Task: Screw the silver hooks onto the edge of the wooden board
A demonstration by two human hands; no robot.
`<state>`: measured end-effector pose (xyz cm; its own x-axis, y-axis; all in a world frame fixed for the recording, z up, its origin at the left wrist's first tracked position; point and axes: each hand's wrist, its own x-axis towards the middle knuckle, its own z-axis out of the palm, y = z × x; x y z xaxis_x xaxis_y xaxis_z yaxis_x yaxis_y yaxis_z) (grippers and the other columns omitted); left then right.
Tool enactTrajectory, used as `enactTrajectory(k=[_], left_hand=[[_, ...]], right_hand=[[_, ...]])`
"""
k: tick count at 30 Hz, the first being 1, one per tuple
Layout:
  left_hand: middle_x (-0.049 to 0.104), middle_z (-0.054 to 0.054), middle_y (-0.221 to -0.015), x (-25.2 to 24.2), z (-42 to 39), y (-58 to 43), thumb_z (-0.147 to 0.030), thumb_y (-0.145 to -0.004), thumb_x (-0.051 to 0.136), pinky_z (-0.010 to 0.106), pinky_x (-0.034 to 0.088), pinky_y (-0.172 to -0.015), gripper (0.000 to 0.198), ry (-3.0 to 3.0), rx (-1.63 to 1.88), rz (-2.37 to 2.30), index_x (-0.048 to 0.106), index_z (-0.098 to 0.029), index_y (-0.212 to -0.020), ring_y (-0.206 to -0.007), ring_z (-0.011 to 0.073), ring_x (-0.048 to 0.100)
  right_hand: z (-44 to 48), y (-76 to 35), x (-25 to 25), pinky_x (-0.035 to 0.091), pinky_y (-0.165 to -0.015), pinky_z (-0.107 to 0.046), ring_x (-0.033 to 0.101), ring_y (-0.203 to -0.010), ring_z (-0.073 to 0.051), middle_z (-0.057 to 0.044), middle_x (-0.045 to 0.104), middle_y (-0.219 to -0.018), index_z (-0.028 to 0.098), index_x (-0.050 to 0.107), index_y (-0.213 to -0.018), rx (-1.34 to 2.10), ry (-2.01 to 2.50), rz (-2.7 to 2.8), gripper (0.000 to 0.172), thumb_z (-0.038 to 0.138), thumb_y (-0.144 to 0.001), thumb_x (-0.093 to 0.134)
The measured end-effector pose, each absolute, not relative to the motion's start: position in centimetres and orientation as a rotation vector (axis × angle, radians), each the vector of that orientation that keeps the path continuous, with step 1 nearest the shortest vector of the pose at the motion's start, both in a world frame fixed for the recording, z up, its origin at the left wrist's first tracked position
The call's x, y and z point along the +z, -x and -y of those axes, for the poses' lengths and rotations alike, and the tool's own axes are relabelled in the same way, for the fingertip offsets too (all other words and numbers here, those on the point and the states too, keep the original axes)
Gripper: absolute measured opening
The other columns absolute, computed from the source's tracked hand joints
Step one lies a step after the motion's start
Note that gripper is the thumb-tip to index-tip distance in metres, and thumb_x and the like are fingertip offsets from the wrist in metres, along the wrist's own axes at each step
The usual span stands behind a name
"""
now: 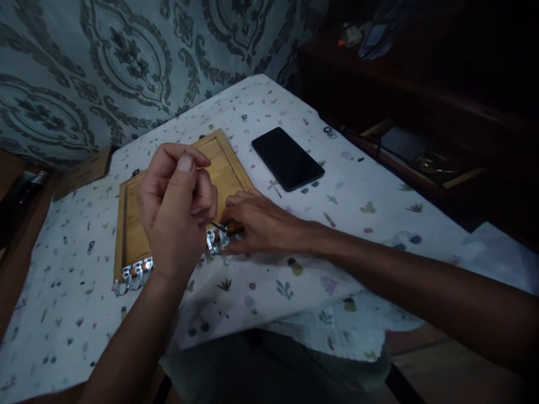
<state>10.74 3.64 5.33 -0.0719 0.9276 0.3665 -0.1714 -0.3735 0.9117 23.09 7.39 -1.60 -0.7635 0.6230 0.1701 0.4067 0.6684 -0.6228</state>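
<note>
On the cloth lies a wooden board [137, 229] with a raised frame, tilted in view. Shiny metal hooks [137, 274] line its front edge at the left. More metal hooks [217, 240] sit by the front right corner. My right hand [256, 221] reaches in from the right and closes around that corner, thumb low and fingers above, at a metal hook. A thin dark piece [219, 227] shows beside its fingertips. My left hand [179, 196] is raised over the board's middle, fingers curled and thumb against them. Whatever it may hold is hidden.
A black phone [288, 159] lies right of the board on the patterned tablecloth [286, 286]. Flat brown cardboard [82, 174] rests at the left edge. Dark furniture with an open drawer [412, 151] stands at the right. A patterned curtain [126, 56] hangs behind.
</note>
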Motion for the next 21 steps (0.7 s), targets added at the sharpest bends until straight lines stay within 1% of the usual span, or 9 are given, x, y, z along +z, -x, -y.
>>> enactTrajectory(k=[3, 7, 11, 13, 16, 19, 21], left_hand=[[0.023, -0.009, -0.047, 5.44, -3.83, -10.25, -0.022, -0.091, 0.065, 0.022, 0.015, -0.037, 0.016, -1.381, 1.489, -0.828, 0.065, -0.018, -0.075, -0.039, 0.0057, 0.013], [0.026, -0.009, -0.048, 5.39, -3.87, -9.85, -0.021, -0.092, 0.063, 0.02, 0.017, -0.037, 0.016, -1.404, 1.445, -0.748, 0.065, -0.016, -0.077, -0.039, 0.0051, 0.014], [0.028, -0.009, -0.049, 5.33, -3.68, -9.86, -0.021, -0.095, 0.06, 0.019, 0.017, -0.037, 0.017, -1.411, 1.441, -0.733, 0.066, -0.016, -0.08, -0.039, 0.0053, 0.015], [0.028, -0.009, -0.049, 5.38, -3.63, -9.92, -0.023, -0.094, 0.063, 0.019, 0.017, -0.037, 0.015, -1.432, 1.407, -0.733, 0.065, -0.016, -0.08, -0.039, 0.0053, 0.016], [0.028, -0.009, -0.049, 5.47, -3.72, -9.97, -0.026, -0.091, 0.067, 0.019, 0.019, -0.036, 0.014, -1.45, 1.365, -0.753, 0.065, -0.018, -0.081, -0.039, 0.0057, 0.018], [0.026, -0.01, -0.047, 5.52, -3.92, -9.9, -0.028, -0.088, 0.069, 0.019, 0.019, -0.036, 0.012, -1.456, 1.344, -0.772, 0.064, -0.019, -0.081, -0.039, 0.0057, 0.016], [0.024, -0.01, -0.046, 5.53, -4.05, -9.76, -0.027, -0.085, 0.07, 0.02, 0.017, -0.036, 0.01, -1.454, 1.337, -0.782, 0.064, -0.02, -0.082, -0.038, 0.0055, 0.015]], right_hand=[[-7.28, -23.12, -1.43, 0.038, -0.082, -0.034, 0.051, -0.08, -0.019, -0.003, 0.058, -0.083, 0.016, 0.067, -0.084, 0.823, 0.819, 2.508, 0.028, 0.039, -0.078, 0.081], [-7.26, -23.1, -1.5, 0.037, -0.078, -0.034, 0.05, -0.077, -0.018, -0.002, 0.057, -0.081, 0.016, 0.066, -0.08, 0.812, 0.825, 2.502, 0.028, 0.039, -0.077, 0.08], [-7.37, -23.05, -1.6, 0.035, -0.076, -0.033, 0.05, -0.078, -0.018, -0.003, 0.059, -0.084, 0.016, 0.069, -0.085, 0.796, 0.801, 2.504, 0.027, 0.039, -0.077, 0.081], [-7.39, -23.0, -1.49, 0.034, -0.075, -0.032, 0.051, -0.079, -0.018, -0.002, 0.061, -0.086, 0.017, 0.071, -0.091, 0.816, 0.765, 2.505, 0.025, 0.036, -0.078, 0.08], [-7.35, -22.88, -1.24, 0.034, -0.074, -0.032, 0.051, -0.08, -0.017, -0.002, 0.063, -0.088, 0.018, 0.072, -0.098, 0.816, 0.762, 2.508, 0.026, 0.033, -0.079, 0.079], [-7.32, -22.82, -1.15, 0.033, -0.073, -0.032, 0.048, -0.076, -0.016, -0.002, 0.06, -0.082, 0.016, 0.07, -0.088, 0.789, 0.795, 2.54, 0.021, 0.033, -0.079, 0.078], [-7.34, -22.84, -1.26, 0.033, -0.073, -0.032, 0.048, -0.076, -0.016, -0.001, 0.059, -0.081, 0.016, 0.069, -0.086, 0.803, 0.783, 2.538, 0.02, 0.032, -0.079, 0.079]])
